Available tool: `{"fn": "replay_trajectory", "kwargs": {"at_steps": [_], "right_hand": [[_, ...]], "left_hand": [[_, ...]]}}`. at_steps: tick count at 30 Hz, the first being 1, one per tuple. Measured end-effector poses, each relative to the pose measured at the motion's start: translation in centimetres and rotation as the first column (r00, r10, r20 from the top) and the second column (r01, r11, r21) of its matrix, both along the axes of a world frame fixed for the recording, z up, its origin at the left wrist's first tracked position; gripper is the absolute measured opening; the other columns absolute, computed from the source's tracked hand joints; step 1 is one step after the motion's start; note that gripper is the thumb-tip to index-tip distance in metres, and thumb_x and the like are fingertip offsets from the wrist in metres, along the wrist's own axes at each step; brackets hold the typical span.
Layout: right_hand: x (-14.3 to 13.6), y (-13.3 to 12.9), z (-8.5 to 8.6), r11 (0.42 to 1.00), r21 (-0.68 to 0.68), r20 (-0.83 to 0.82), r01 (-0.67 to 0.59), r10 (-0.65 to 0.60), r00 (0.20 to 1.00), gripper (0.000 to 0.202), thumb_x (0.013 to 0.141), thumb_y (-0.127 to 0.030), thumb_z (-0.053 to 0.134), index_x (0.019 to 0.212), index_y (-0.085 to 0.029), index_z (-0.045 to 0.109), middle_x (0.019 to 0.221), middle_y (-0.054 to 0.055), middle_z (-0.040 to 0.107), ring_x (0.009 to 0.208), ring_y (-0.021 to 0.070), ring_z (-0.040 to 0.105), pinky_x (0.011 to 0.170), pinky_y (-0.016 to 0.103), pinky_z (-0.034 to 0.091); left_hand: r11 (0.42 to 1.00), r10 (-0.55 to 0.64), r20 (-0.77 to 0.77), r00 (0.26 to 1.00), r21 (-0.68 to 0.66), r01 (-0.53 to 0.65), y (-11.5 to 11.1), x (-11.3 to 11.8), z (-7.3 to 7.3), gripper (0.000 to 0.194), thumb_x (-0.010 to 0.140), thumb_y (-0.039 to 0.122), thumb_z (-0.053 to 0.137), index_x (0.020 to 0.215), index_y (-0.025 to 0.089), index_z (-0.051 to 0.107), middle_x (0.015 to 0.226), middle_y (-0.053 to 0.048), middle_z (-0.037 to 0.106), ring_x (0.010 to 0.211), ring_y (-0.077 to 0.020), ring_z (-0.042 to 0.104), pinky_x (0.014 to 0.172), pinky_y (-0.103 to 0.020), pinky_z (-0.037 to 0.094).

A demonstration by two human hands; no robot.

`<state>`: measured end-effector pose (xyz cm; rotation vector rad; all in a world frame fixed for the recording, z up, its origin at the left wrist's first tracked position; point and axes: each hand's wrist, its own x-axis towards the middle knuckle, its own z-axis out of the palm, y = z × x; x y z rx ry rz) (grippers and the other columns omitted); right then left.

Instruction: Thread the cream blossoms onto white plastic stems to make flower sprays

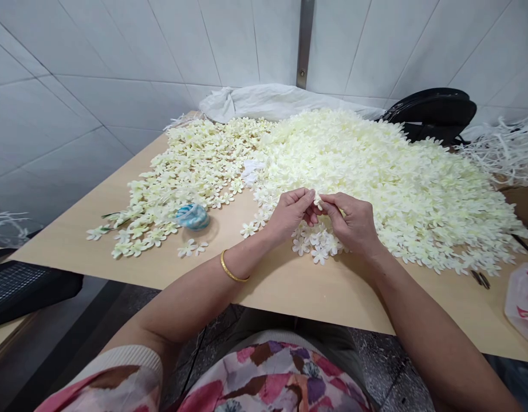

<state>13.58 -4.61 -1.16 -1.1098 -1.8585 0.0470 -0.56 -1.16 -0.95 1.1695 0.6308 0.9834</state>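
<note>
Both hands meet over the front of a big pile of pale yellow-white artificial flowers (375, 171). A small artificial flower (317, 199) is pinched between them. My left hand (291, 213) is closed, thumb and forefinger at the flower's left side. From the other side my right hand (350, 220) grips it with thumb and forefinger. Several loose white blossoms (319, 246) lie on the table just below the hands. A looser spread of flowers (190, 166) covers the table's left part.
A blue and white ball of yarn (192, 217) sits left of my hands. White plastic sheeting (264, 102) lies along the wall. A black rounded object (431, 111) and white strands (504, 149) are at the back right. Small dark pieces (480, 279) and a printed bag (523, 300) lie at right.
</note>
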Motion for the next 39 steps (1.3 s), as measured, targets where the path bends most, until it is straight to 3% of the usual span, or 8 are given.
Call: {"fn": "replay_trajectory", "kwargs": {"at_steps": [9,21,29,39], "right_hand": [[-0.30,-0.47,0.31,0.997,-0.040,-0.004,0.071,-0.071,0.997,0.020,0.086,-0.018,0.046,0.076,-0.017,0.064,0.069,0.003,0.065,0.063,0.0132,0.060,0.061,0.025,0.047],[-0.28,-0.39,0.09,0.994,-0.006,0.054,0.107,-0.106,0.993,0.020,0.086,-0.020,0.043,0.075,-0.019,0.059,0.066,0.002,0.061,0.059,0.0124,0.054,0.057,0.025,0.042],[-0.09,-0.31,0.31,0.996,-0.039,-0.004,0.083,-0.083,0.997,0.019,0.086,-0.019,0.045,0.074,-0.018,0.059,0.064,0.001,0.061,0.058,0.0115,0.056,0.055,0.023,0.043],[-0.03,-0.24,0.34,0.994,-0.041,-0.003,0.102,-0.103,0.995,0.019,0.085,-0.021,0.046,0.071,-0.019,0.058,0.060,0.000,0.059,0.053,0.0106,0.053,0.052,0.023,0.041]], "left_hand": [[0.997,-0.071,0.058,0.996,-0.023,0.073,0.03,0.01,-0.45,0.035,0.076,0.045,0.064,0.068,0.012,0.055,0.059,0.000,0.060,0.048,-0.0083,0.056,0.046,-0.021,0.045],[0.996,-0.060,0.039,0.997,-0.069,0.062,-0.24,0.10,-0.14,0.036,0.076,0.046,0.063,0.066,0.013,0.052,0.059,0.000,0.060,0.047,-0.0082,0.057,0.047,-0.020,0.045],[0.981,-0.157,0.073,0.985,-0.104,0.164,0.12,-0.33,0.10,0.024,0.066,0.029,0.070,0.070,0.012,0.054,0.060,-0.002,0.062,0.053,-0.0125,0.062,0.053,-0.024,0.050],[0.978,-0.133,0.072,0.988,-0.154,0.143,-0.01,-0.17,0.23,0.015,0.062,0.017,0.065,0.070,0.012,0.053,0.057,-0.003,0.063,0.053,-0.0133,0.063,0.054,-0.025,0.051]]}}
